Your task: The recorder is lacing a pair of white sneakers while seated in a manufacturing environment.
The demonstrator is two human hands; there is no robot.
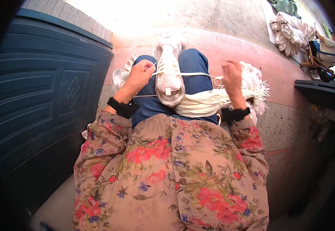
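Note:
A white sneaker (169,71) lies on my lap, toe pointing away, resting on my blue jeans (192,65). My left hand (139,75) is closed on a white shoelace at the shoe's left side. My right hand (232,77) is closed on the other end of the lace (198,74), pulled taut to the right. A thick bundle of white laces (210,102) drapes across my right thigh under the right hand. Both wrists wear black bands.
A dark blue panelled door (48,88) stands at my left. White shoes (119,77) lie by my left knee, more white ones (254,79) by my right. A pile of white shoes (292,32) sits far right beside a bag (327,50). Pink pavement lies ahead.

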